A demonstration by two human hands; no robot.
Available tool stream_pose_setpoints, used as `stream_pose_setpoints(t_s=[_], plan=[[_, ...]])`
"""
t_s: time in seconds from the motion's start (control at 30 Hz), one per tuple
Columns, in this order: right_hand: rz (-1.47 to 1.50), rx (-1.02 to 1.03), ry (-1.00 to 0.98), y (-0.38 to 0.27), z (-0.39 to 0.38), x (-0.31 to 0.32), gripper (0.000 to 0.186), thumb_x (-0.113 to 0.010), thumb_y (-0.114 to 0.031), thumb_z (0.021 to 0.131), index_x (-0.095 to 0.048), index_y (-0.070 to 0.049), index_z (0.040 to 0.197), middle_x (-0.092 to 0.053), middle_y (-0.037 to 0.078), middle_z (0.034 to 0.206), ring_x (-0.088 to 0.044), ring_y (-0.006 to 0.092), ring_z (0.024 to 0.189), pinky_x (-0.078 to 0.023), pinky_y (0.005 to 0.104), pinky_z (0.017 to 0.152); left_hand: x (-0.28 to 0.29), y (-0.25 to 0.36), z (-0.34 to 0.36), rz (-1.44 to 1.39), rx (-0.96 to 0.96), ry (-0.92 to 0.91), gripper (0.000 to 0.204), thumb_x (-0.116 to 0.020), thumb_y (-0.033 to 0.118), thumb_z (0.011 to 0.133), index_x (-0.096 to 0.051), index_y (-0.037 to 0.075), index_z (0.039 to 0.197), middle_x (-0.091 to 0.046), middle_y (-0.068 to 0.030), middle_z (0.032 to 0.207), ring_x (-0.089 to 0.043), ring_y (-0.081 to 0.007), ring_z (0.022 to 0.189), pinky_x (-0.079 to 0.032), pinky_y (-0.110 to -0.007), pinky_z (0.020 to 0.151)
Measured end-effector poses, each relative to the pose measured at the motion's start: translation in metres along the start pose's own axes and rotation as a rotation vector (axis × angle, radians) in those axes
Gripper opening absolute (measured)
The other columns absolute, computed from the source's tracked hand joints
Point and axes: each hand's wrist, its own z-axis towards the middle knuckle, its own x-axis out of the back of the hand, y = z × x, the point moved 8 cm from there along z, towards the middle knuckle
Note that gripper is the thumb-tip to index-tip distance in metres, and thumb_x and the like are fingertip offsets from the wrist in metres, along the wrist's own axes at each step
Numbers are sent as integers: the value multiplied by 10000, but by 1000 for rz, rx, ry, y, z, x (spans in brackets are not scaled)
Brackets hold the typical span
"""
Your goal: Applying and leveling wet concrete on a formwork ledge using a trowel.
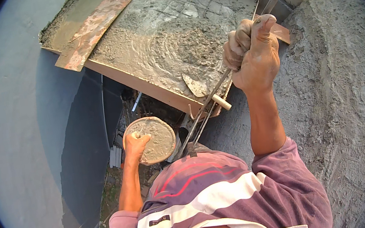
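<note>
At the lower left, my left hand (136, 146) is closed at the rim of a round bucket (175, 143), where a thin wire handle partly shows. Wet grey mortar (156, 140) fills the bucket. My right hand (255, 55) is raised at the upper right, fingers wrapped round a thin steel rod (221, 81), thumb pointing up. Below that hand, a trowel (195, 86) with a pale wooden handle (222, 102) lies on the near corner of a wet concrete slab (143, 50).
Wooden formboard (142, 80) edges the slab, with a drop below it. A mortar-stained plank (95, 31) lies across its left side. Steel mesh (191, 3) shows in the far concrete. Rough plastered wall (326, 96) stands right, smooth grey wall (13, 112) left. Upright rods rise beside me.
</note>
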Motion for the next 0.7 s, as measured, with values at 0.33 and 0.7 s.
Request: stream_pose_setpoints(t_s=[0.33, 0.7], plan=[[-167, 258, 444, -2, 48, 176, 597, -489, -648, 969, -327, -157, 671, -281, -55, 584, -292, 78, 448, -214, 262, 390, 32, -23, -18, -104, 88, 88, 190, -702, 77, 846, -714, -83, 950, -705, -82, 854, -650, -149, 730, -520, -311, 651], [-225, 382, 644, 42, 12, 270, 608, -459, -652, 966, -282, -156, 663, -270, -56, 547, -272, 57, 424, -197, 254, 379, 49, -10, -20, 48, 130, 181, 192, -708, 144, 876, -707, -44, 838, -638, -20, 726, -546, -105, 610, -426, -304, 544]])
